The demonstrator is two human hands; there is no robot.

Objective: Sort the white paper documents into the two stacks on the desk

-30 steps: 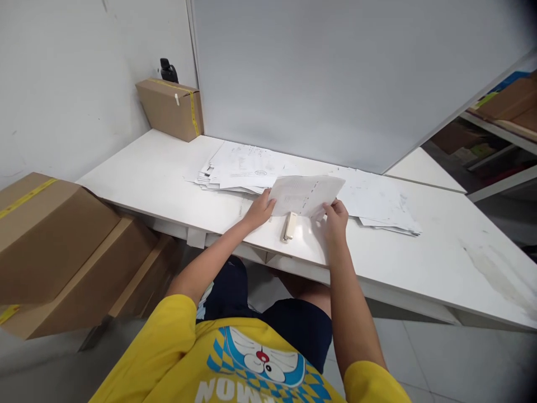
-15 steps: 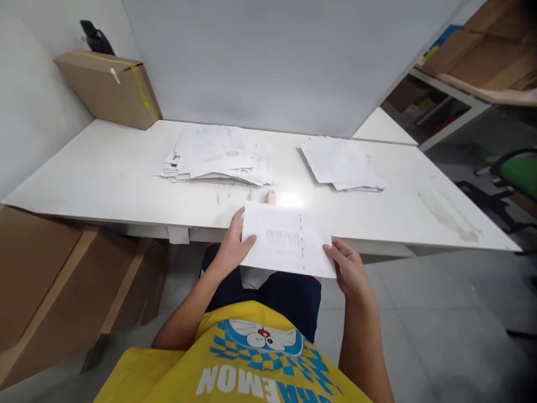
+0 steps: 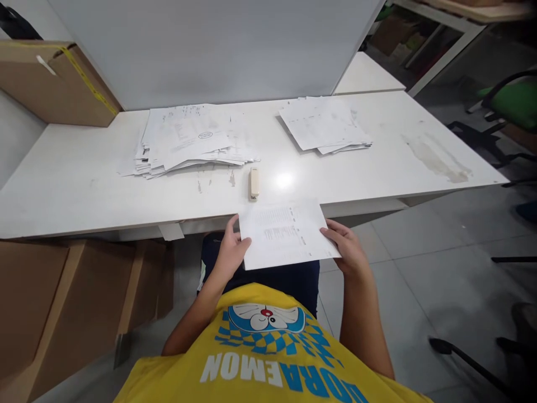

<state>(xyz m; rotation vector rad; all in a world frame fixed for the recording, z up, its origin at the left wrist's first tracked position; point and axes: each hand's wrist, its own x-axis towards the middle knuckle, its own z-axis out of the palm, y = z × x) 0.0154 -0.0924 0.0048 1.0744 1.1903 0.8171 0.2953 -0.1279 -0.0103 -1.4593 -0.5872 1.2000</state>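
Between my hands is a printed sheet of paper (image 3: 285, 235), held level at the table's front edge; whether it is one sheet or more I cannot tell. My left hand (image 3: 235, 249) grips its left edge, thumb on top and fingers beneath. On the right edge my right hand (image 3: 346, 246) pinches it the same way. Just beyond the paper a small cream stapler (image 3: 254, 183) lies on the white table (image 3: 201, 204). A thick, uneven paper stack (image 3: 184, 140) sits behind to the left, its top sheet bearing an oval stamp. To the right lies a thinner paper stack (image 3: 323, 126).
A cardboard box (image 3: 54, 84) with yellow tape leans at the back left. Large cardboard boxes (image 3: 84, 302) stand on the floor below left. A grey partition (image 3: 218, 50) closes the table's back. A green chair (image 3: 512, 101) is at the right.
The view has shifted, so the table and stacks appear farther left and higher. The stapler, partly covered by the paper before, now shows whole. Both hands keep hold of the paper.
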